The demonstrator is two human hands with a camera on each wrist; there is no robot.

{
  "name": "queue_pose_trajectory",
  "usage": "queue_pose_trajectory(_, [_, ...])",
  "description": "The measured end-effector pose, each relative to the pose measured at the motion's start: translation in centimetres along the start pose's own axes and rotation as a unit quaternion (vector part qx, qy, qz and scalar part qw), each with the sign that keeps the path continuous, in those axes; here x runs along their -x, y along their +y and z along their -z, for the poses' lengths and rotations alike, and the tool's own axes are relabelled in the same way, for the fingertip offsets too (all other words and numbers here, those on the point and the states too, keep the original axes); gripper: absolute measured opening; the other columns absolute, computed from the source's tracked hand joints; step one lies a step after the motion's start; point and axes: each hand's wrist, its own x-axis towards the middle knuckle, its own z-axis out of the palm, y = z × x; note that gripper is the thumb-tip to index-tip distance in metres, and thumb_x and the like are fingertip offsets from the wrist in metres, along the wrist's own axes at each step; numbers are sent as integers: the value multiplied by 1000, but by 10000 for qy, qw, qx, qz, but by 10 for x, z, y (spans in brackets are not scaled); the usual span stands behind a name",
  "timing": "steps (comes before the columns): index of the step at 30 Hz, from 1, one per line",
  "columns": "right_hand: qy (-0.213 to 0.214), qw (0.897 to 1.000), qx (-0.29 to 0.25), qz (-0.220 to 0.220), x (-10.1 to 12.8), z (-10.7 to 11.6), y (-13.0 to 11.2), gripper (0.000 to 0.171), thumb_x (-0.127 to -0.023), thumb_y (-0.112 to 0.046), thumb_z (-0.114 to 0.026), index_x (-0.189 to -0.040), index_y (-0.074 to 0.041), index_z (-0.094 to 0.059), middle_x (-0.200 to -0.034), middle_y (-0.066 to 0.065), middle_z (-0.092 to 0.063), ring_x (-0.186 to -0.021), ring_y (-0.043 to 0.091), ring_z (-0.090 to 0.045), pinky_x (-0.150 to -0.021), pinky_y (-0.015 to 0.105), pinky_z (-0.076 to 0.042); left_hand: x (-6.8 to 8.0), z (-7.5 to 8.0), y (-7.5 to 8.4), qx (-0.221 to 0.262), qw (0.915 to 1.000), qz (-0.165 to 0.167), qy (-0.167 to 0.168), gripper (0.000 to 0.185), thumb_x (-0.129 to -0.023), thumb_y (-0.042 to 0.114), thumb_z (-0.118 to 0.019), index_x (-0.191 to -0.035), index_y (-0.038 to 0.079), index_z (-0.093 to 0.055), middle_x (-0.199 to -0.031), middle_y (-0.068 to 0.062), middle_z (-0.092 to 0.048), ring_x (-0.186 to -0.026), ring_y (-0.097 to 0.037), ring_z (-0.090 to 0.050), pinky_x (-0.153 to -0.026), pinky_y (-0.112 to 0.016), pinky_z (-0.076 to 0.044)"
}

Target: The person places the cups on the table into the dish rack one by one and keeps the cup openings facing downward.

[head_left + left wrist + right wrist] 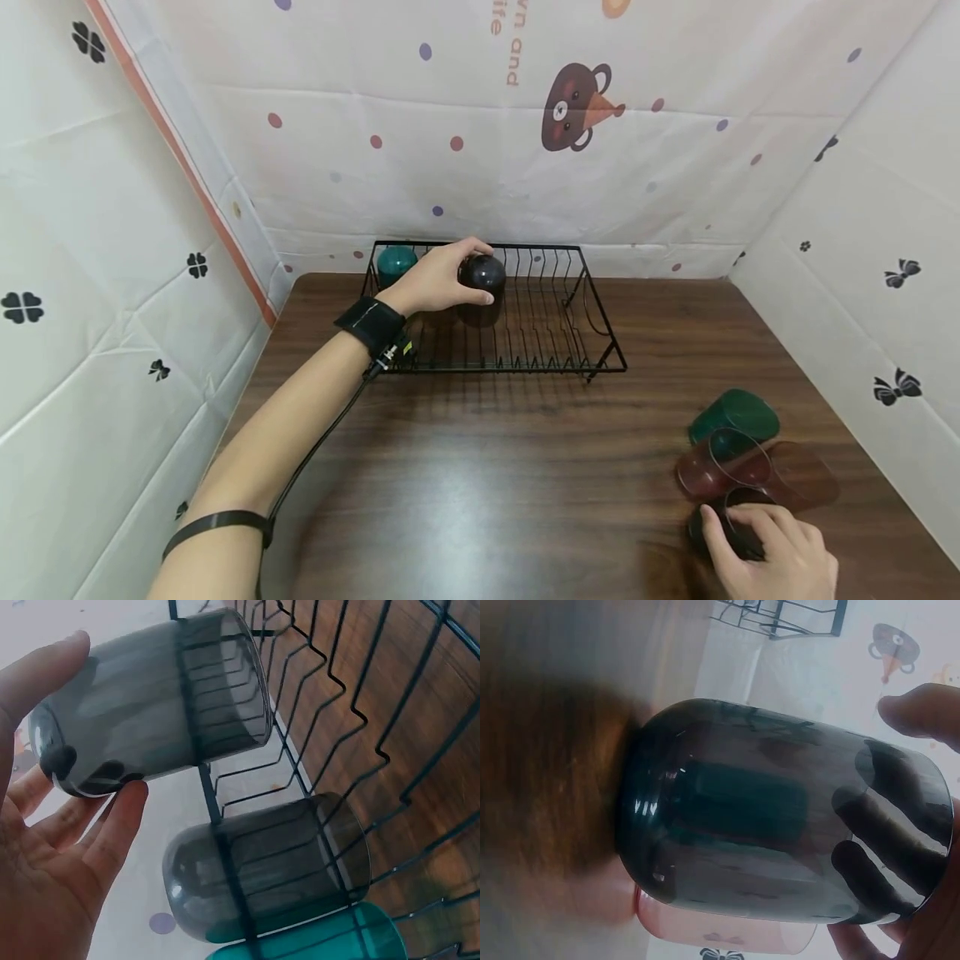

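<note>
Over the black wire rack (592, 325) your left hand (435, 282) grips a smoky cup (482, 275) — it could catch a wire and tip — while your right hand's (772, 554) fingers clasp another dark cup (731, 521) on the worktop (480, 467).

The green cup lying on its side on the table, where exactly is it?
In the head view the green cup lies at the table's near right, just behind the red cup, with the right hand close in front.

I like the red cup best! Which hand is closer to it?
The right hand. It grips a dark cup on the table just in front of the red cup. The left hand is far across the table, holding a dark cup in the black rack.
</note>
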Motion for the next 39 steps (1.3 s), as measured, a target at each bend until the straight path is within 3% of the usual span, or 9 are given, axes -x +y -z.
queue_pose_trajectory(13, [-30,10000,3,55,0,-3,0,26,-70,-18,-86,-75,3,-72,-85,25,-71,-84,47,-58,-71,60,-35,-18,-7,-5,-862,9958,-194,-257,73,-86,40,-82,-147,21,-46,-138,-2,-58,-120,-21,-58,-100,-41,-51])
queue_pose_trajectory(27, [-85,9999,21,98,0,-4,0,27,-69,-20,-87,-72,2,-71,-82,23,-71,-78,43,-58,-67,54,-34,-34,-7,-7,-1224,9922,47,-213,69,-87,38,-80,-146,22,-48,-140,-3,-59,-120,-24,-58,-103,-44,-49])
queue_pose_trajectory(33, [-83,9999,17,92,0,-4,0,27,-69,-19,-86,-73,3,-71,-83,24,-71,-79,43,-58,-69,53,-33,-41,-5,-9,-1396,9899,73,-227,69,-88,39,-80,-146,22,-47,-144,-3,-58,-128,-25,-57,-120,-59,-27])
queue_pose_trajectory(36, [-81,9998,39,173,0,-4,1,25,-69,-19,-85,-73,3,-72,-82,24,-71,-78,43,-59,-67,53,-34,-43,-5,-11,-1444,9891,139,-248,69,-88,41,-79,-146,23,-46,-146,-3,-57,-131,-27,-56,-122,-66,-16])
queue_pose_trajectory(39, [-83,9996,41,262,0,-4,2,24,-69,-18,-84,-74,2,-72,-81,23,-71,-76,43,-59,-66,54,-35,-45,-8,-15,-1460,9886,251,-280,70,-89,41,-79,-147,24,-45,-147,-3,-56,-132,-29,-56,-122,-68,-12])
